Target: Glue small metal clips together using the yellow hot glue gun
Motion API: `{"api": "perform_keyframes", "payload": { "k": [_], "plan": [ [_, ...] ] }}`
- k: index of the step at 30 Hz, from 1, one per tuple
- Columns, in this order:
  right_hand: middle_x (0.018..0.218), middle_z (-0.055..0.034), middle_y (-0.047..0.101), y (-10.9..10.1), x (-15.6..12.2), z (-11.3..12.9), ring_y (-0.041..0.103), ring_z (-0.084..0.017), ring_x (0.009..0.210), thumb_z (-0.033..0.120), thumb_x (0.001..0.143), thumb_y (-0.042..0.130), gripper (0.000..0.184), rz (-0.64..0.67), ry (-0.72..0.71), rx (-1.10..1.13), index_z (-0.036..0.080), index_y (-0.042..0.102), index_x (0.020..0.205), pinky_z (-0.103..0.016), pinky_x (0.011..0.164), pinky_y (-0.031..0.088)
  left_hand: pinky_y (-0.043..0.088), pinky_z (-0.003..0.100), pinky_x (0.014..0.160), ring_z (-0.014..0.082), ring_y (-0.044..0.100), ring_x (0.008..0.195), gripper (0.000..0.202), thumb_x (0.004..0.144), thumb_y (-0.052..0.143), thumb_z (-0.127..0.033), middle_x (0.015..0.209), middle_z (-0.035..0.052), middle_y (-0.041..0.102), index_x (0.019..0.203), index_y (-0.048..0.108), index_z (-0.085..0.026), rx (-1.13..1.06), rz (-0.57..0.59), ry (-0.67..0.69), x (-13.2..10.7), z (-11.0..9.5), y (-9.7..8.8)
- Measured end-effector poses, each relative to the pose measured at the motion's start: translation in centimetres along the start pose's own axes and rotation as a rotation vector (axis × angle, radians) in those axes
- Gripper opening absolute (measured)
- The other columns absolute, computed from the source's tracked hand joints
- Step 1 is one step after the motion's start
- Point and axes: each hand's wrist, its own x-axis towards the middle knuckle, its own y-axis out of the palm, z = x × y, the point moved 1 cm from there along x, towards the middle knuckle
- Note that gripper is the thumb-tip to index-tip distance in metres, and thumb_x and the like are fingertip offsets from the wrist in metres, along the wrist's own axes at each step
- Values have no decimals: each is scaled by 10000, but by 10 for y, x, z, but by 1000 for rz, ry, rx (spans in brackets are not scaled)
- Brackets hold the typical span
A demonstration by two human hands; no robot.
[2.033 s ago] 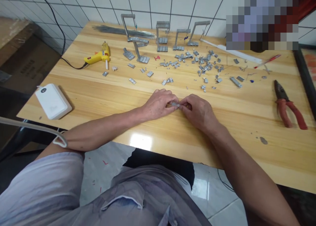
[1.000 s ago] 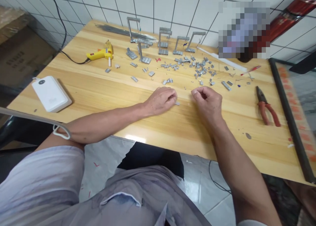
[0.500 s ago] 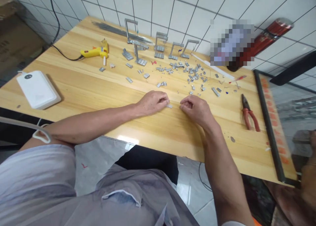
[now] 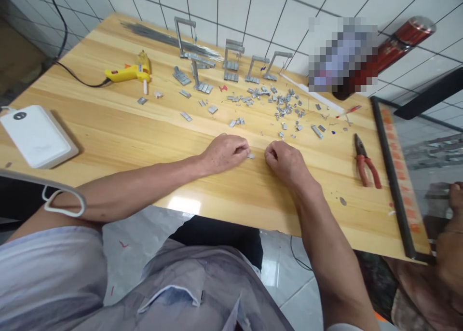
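Note:
My left hand (image 4: pixel 224 152) rests curled on the wooden table (image 4: pixel 108 128), its fingertips pinching a small flat metal piece (image 4: pixel 250 155) that pokes out to the right. My right hand (image 4: pixel 285 163) lies a little to the right of it, fingers curled into a loose fist; I see nothing in it. The two hands are a short gap apart. Beyond them lies a scatter of several small metal pieces (image 4: pixel 285 106).
A yellow glue gun (image 4: pixel 126 72) with a black cable lies at the back left. Bent metal frames (image 4: pixel 231 61) stand along the far edge by the tiled wall. Red-handled pliers (image 4: pixel 364 164) lie to the right, a white box (image 4: pixel 36 137) at the left edge.
Two seconds ago both hands pinched the metal piece together. The right hand let go and drew away, then came back nearer. The left hand stays on the piece. The camera swung rightward.

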Motion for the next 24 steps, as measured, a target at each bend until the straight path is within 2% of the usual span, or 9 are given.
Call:
{"api": "perform_keyframes", "payload": {
  "k": [6, 11, 16, 24],
  "plan": [
    [878, -44, 753, -14, -1, -11, 656, -203, 809, 270, 912, 574, 142, 30, 2, 180, 221, 698, 861, -327, 767, 458, 363, 285, 646, 135, 525, 631, 228, 920, 556, -203, 669, -10, 622, 720, 662, -181, -15, -49, -14, 0, -1, 1],
    [868, -55, 738, -19, -6, 1, 645, -211, 788, 264, 896, 617, 112, 70, 8, -28, 223, 718, 871, -326, 735, 443, 371, 298, 683, 142, 535, 657, 236, 933, 538, -212, 682, -5, 625, 714, 620, -182, -24, -47, -8, 1, -3, 2],
    [914, -90, 735, -12, -6, 13, 635, -230, 798, 217, 941, 519, 192, 50, -14, -227, 218, 705, 895, -330, 694, 411, 361, 327, 723, 169, 571, 708, 245, 934, 526, -210, 714, 15, 665, 693, 566, -188, 20, -34, -17, 2, -5, 4],
    [825, -72, 653, -16, -7, 15, 582, -217, 753, 207, 968, 452, 197, 87, -95, -146, 230, 604, 844, -328, 715, 430, 378, 376, 753, 233, 643, 770, 265, 966, 510, -227, 796, 79, 738, 740, 641, -179, 101, 16, -27, 6, -8, 10]
  ]
}}
